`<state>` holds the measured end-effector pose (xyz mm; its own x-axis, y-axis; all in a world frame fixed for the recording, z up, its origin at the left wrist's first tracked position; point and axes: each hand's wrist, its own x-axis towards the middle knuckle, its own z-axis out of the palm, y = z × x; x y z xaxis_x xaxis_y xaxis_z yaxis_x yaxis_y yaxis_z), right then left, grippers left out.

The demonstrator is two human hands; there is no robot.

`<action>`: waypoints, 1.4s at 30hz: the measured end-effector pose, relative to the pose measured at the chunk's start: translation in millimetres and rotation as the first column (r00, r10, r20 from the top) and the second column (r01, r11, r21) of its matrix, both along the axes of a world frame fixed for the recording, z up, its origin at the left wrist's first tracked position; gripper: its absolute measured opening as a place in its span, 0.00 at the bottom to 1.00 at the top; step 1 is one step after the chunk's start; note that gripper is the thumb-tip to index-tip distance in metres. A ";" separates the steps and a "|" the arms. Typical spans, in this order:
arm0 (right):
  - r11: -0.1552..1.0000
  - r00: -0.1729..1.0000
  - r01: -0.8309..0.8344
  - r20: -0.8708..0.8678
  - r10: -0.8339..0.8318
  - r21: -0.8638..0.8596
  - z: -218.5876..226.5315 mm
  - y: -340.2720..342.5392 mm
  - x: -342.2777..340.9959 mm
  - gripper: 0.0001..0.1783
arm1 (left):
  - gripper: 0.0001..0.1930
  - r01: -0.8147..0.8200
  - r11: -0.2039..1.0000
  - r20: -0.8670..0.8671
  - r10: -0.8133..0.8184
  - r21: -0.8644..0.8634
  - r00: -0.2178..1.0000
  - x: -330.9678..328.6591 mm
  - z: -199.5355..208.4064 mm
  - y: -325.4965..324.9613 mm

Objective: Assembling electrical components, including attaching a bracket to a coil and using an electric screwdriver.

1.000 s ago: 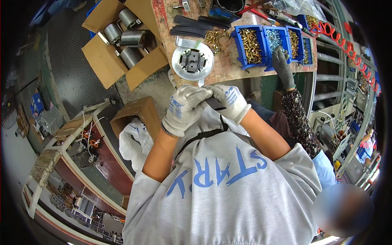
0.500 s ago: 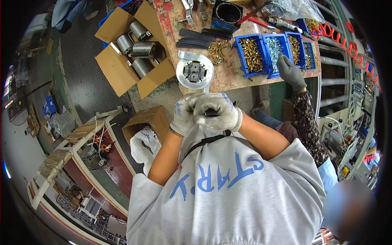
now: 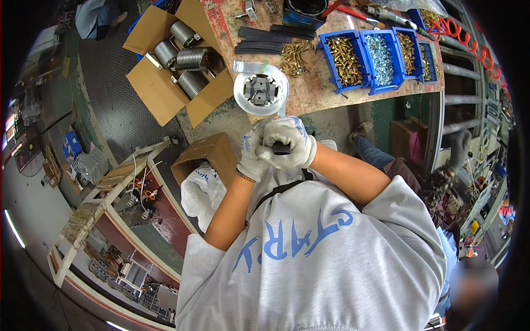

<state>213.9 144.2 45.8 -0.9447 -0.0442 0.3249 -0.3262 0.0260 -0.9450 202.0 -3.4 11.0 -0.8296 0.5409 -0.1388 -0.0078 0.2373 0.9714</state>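
Note:
My left hand (image 3: pixel 253 154), in a white knitted glove, is closed and pressed against my right hand in front of my chest. Also gloved, my right hand (image 3: pixel 293 140) is curled into a ring. Something dark and smooth (image 3: pixel 282 148) shows inside that ring; its kind is hidden by the fingers. Just beyond both hands, a silvery coil of metal strip (image 3: pixel 239 95) with a dark segmented core sits at the table's near edge. Behind it lie black flat strips (image 3: pixel 259 46) and a loose pile of brass-coloured screws (image 3: pixel 295 59).
Blue bins (image 3: pixel 364 83) of brass-coloured and silver hardware stand on the worn table (image 3: pixel 314 102). To the left, an open carton (image 3: pixel 157 105) holds ribbed metal coils (image 3: pixel 192 58). Another carton (image 3: pixel 218 157) contains white bags. At right, a co-worker's grey-gloved hand (image 3: pixel 459 149) hangs near shelving.
The co-worker's gloved hand has drawn back from the bins to the right. My hands stay together, and the dark thing in the right one shows more plainly. The view has shifted slightly.

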 end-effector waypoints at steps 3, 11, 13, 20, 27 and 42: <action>1.000 1.000 -0.017 -0.012 0.016 0.000 -16.1 -4.5 1.7 0.14 | 0.18 0.008 1.000 0.015 -0.008 -0.025 1.000 4.1 -9.9 -7.7; 0.996 0.992 -0.088 -0.092 0.088 0.001 -59.9 -15.2 11.2 0.11 | 0.18 0.077 0.918 -0.261 -0.190 -0.388 0.946 29.2 -52.4 -32.5; 1.000 0.989 0.020 -0.150 -0.017 0.017 -58.4 -9.9 10.9 0.11 | 0.20 0.028 0.899 -0.409 -0.226 -0.437 0.884 25.0 -47.6 -26.5; 0.996 0.996 0.065 0.052 -0.068 0.064 -41.9 0.1 -0.4 0.11 | 0.38 -0.287 0.954 -0.259 0.300 0.089 0.918 -73.9 29.4 -1.1; 1.000 0.996 0.002 0.094 -0.003 0.004 -46.0 1.5 -1.6 0.16 | 0.15 -0.166 0.985 0.157 0.157 0.043 0.975 -128.3 32.6 51.2; 0.997 0.987 -0.070 0.150 0.065 0.027 -129.8 -5.2 3.7 0.13 | 0.11 -0.265 0.964 0.125 0.265 -0.015 0.956 -125.5 24.1 52.3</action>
<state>217.6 139.0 -84.0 -0.9769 -0.1172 0.1785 -0.1842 0.0398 -0.9821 76.5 48.9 35.1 -0.9193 0.3041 -0.2497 -0.1914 0.2088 0.9590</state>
